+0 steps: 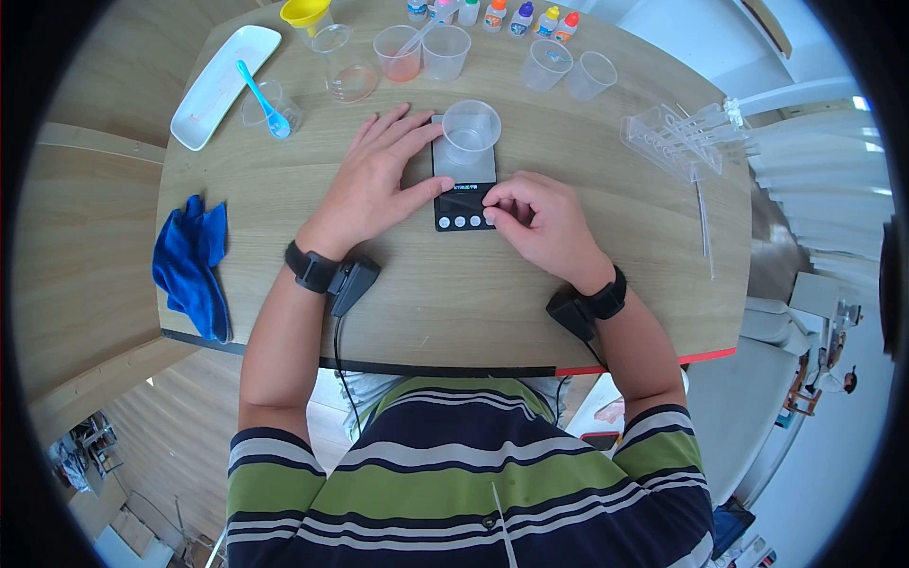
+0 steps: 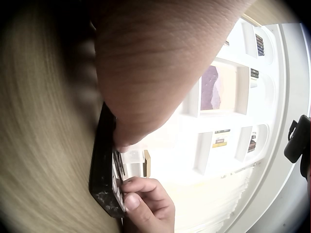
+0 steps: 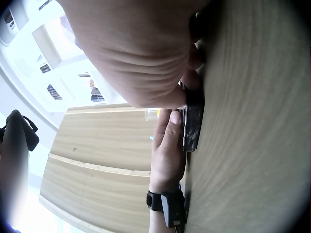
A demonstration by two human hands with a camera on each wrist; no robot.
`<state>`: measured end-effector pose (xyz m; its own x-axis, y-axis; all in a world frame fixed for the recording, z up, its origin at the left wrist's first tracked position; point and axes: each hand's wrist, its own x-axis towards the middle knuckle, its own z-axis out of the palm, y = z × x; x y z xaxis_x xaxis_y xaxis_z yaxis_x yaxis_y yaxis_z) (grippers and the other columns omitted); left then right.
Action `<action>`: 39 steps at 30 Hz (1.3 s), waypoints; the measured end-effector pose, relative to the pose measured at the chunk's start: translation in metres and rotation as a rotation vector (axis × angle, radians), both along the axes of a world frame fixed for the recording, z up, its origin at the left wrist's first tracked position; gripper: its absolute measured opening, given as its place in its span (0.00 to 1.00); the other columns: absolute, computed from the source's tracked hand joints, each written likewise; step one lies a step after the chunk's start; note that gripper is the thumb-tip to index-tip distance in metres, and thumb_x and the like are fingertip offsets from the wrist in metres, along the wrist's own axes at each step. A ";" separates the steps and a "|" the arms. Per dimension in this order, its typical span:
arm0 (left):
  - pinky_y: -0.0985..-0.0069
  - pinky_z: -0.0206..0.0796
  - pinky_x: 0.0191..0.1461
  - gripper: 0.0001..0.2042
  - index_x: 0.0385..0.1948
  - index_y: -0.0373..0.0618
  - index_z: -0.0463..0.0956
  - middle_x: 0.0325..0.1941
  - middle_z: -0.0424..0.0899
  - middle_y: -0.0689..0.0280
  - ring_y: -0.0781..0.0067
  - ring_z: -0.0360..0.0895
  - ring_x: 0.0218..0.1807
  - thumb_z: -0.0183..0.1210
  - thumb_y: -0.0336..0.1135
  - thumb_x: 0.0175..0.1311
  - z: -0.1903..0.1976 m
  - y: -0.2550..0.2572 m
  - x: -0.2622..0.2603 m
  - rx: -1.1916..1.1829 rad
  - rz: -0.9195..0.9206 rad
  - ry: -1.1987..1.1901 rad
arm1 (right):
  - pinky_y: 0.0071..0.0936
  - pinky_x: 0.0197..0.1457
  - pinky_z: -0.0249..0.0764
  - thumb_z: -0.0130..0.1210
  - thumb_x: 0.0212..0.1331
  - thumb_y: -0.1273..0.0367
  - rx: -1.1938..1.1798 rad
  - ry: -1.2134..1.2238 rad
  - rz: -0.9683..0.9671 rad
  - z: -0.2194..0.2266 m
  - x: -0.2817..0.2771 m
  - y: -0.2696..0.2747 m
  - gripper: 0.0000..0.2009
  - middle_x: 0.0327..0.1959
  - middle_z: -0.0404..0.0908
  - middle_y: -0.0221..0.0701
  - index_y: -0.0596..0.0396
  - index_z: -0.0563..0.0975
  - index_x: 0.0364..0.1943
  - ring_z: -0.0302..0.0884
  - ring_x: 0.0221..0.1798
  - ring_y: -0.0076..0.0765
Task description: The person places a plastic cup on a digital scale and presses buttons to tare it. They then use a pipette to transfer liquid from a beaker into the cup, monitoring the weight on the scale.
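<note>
A black pocket digital scale (image 1: 464, 204) lies on the table in front of the person, its small display lit above a row of round buttons. On its metal platform stands a clear plastic cup (image 1: 471, 133). The left hand (image 1: 379, 180) lies along the scale's left side with its fingers stretched out, thumb tip at the edge beside the display. At the lower right corner is the right hand (image 1: 544, 220), its fingers loosely bent, thumb and index tips at the rightmost button. In the left wrist view the right thumb (image 2: 136, 204) shows close against the scale's button face.
Behind the scale stand several plastic cups (image 1: 445, 52), one with pink liquid, a beaker (image 1: 352, 80) and small colored bottles (image 1: 521, 19). A white tray (image 1: 204, 114) and blue spoon (image 1: 270, 114) are left, above a blue cloth (image 1: 189, 256). A clear rack (image 1: 663, 142) stands right.
</note>
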<state>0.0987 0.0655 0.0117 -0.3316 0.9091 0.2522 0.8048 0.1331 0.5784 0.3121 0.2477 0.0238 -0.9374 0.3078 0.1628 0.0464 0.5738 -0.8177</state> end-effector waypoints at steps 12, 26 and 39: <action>0.40 0.46 0.90 0.33 0.75 0.50 0.76 0.82 0.76 0.57 0.40 0.62 0.87 0.73 0.48 0.69 -0.001 0.000 0.000 0.002 0.003 0.004 | 0.28 0.30 0.72 0.73 0.62 0.75 -0.006 -0.006 0.003 0.000 0.001 0.000 0.06 0.29 0.81 0.26 0.52 0.87 0.40 0.76 0.27 0.26; 0.41 0.47 0.90 0.34 0.75 0.51 0.76 0.82 0.76 0.58 0.39 0.62 0.87 0.73 0.48 0.69 0.000 0.001 0.000 0.005 -0.002 -0.004 | 0.30 0.31 0.72 0.78 0.56 0.72 0.051 -0.009 -0.044 0.002 0.000 -0.005 0.11 0.28 0.80 0.25 0.50 0.85 0.39 0.77 0.27 0.28; 0.41 0.46 0.90 0.34 0.76 0.51 0.76 0.82 0.76 0.58 0.39 0.62 0.87 0.73 0.47 0.69 0.000 0.001 0.000 0.001 0.000 -0.005 | 0.29 0.30 0.72 0.79 0.57 0.70 0.031 0.019 -0.034 -0.004 0.000 -0.003 0.12 0.29 0.81 0.26 0.51 0.85 0.40 0.77 0.27 0.27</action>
